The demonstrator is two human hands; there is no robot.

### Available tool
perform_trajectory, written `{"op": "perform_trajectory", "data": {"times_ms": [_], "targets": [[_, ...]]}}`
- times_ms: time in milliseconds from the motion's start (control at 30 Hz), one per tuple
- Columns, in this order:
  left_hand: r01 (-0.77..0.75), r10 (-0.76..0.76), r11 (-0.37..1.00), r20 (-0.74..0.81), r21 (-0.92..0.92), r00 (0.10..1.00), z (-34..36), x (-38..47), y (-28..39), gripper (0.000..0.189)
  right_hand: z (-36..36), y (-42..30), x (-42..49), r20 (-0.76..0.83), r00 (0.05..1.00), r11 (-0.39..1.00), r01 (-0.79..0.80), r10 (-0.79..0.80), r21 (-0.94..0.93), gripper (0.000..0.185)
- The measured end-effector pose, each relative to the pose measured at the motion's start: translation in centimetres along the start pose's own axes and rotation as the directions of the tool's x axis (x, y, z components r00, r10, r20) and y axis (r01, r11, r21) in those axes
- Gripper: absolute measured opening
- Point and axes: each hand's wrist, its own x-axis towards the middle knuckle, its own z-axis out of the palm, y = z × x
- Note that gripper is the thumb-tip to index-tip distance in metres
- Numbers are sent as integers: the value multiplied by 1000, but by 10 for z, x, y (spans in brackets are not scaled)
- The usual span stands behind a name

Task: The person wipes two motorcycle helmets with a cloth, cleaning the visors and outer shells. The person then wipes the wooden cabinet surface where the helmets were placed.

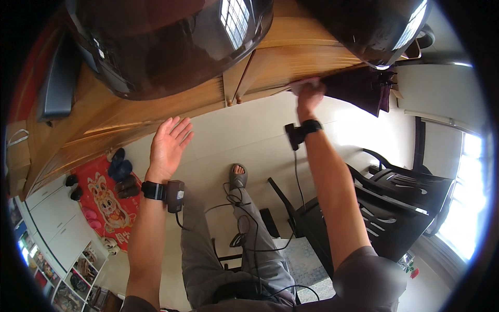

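My right hand (311,96) is stretched forward to the front of a wooden cabinet (288,58), holding a pinkish cloth (299,83) against it. That hand is slightly blurred, and its fingertips are hard to make out. Just to its right, a dark purple cloth (354,87) hangs over the cabinet's edge. My left hand (168,146) is raised above the floor with its fingers apart, and nothing is in it. Both wrists carry strapped-on devices with cables. Two dark, glossy rounded objects (175,50) (366,27) stand on the cabinet, reflecting a window.
Black plastic armchairs (393,214) stand on the right, by a bright window. A loose black cable (253,226) hangs before my legs. Shoes and slippers (121,169) lie on and around a red mat (105,199) at the left, beside a white shelving cabinet (58,218).
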Motion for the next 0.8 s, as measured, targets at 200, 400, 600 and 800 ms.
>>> {"op": "perform_trajectory", "data": {"times_ms": [200,400,600,800], "targets": [[55,-55,998,-11,-34,998,-10,6,-10,43,62,29,-116,593,804,966,-182,39,184,37],[13,-14,999,-24,-30,1000,-31,9,3,40,28,68,-11,226,970,977,-129,89,172,23],[-64,61,997,-54,-43,997,-62,5,10,40,49,123,25,256,964,979,-16,68,-202,20],[-38,28,995,-110,-95,994,-99,-18,-12,40,116,120,-168,872,466,736,-642,148,218,31]]}}
